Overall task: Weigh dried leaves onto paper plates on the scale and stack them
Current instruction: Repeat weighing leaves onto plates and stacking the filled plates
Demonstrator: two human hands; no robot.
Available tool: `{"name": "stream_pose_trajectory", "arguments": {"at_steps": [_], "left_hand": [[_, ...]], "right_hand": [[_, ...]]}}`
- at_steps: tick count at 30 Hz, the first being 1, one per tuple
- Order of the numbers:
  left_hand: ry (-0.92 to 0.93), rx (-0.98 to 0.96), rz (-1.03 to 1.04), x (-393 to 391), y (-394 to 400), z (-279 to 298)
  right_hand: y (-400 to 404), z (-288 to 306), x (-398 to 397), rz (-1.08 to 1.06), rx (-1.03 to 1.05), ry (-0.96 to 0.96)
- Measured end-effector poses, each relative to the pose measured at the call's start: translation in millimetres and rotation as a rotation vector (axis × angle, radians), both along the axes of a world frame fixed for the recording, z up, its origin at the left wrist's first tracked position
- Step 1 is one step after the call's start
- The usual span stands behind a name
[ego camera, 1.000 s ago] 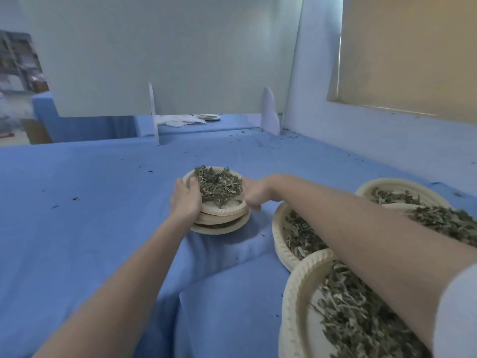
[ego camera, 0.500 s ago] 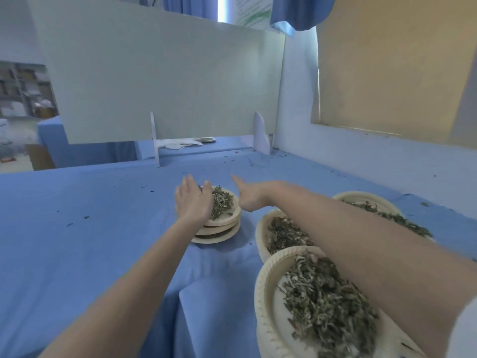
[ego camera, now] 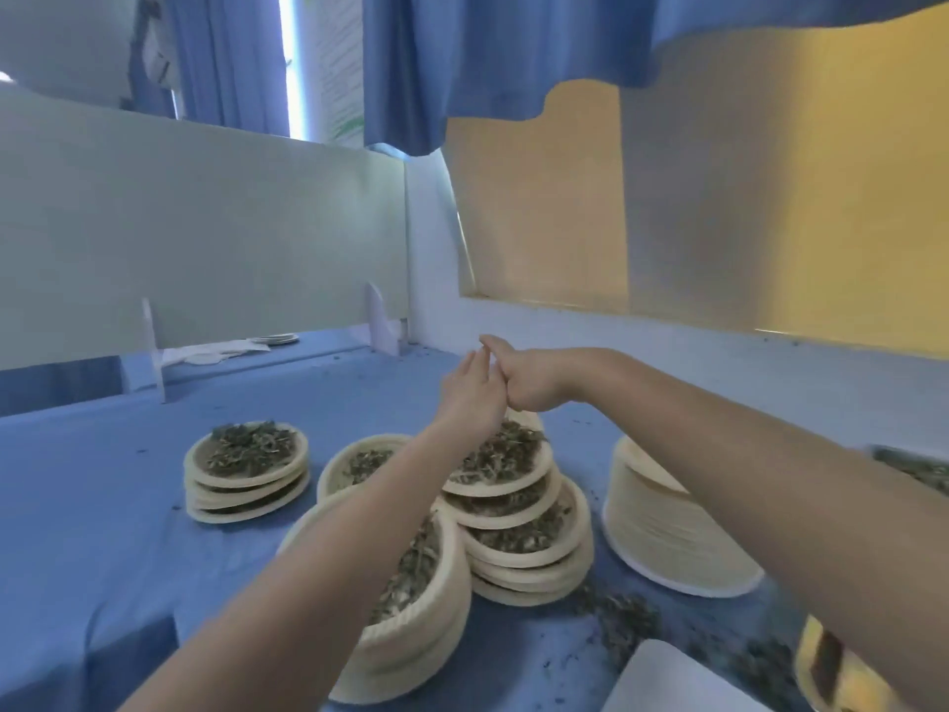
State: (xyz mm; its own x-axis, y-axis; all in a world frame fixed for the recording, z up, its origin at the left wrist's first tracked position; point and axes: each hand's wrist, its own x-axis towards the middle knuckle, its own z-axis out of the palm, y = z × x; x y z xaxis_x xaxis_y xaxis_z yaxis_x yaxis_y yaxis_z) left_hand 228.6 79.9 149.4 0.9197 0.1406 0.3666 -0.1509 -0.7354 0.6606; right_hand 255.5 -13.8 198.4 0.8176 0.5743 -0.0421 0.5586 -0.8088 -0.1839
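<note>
Both hands are raised and touch each other above the middle stack of leaf-filled paper plates [ego camera: 508, 506]. My left hand [ego camera: 470, 398] has straight fingers pointing up. My right hand [ego camera: 524, 382] presses against it, fingers bent and partly hidden; I see nothing in either hand. A low stack of leaf-filled plates [ego camera: 246, 475] sits apart to the left on the blue cloth. A taller stack with leaves [ego camera: 421, 624] stands under my left forearm, with one more filled plate [ego camera: 354, 462] behind it.
A leaning pile of empty paper plates [ego camera: 667, 537] stands at the right. Loose dried leaves [ego camera: 621, 616] lie scattered on the blue cloth [ego camera: 102, 531]. A white flat corner [ego camera: 662, 675] and a yellow object [ego camera: 821, 665] sit at the bottom right. A pale divider board [ego camera: 205, 238] closes the back.
Both hands have let go of the left stack and moved up and to the right, meeting in the air. The view has tilted up and shifted right, bringing more stacks into sight.
</note>
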Motion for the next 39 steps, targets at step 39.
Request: {"name": "stream_pose_trajectory", "arguments": {"at_steps": [39], "left_hand": [[0.109, 0.026, -0.089, -33, -127, -20]], "right_hand": [[-232, -74, -76, -0.57, 0.478, -0.137]]}}
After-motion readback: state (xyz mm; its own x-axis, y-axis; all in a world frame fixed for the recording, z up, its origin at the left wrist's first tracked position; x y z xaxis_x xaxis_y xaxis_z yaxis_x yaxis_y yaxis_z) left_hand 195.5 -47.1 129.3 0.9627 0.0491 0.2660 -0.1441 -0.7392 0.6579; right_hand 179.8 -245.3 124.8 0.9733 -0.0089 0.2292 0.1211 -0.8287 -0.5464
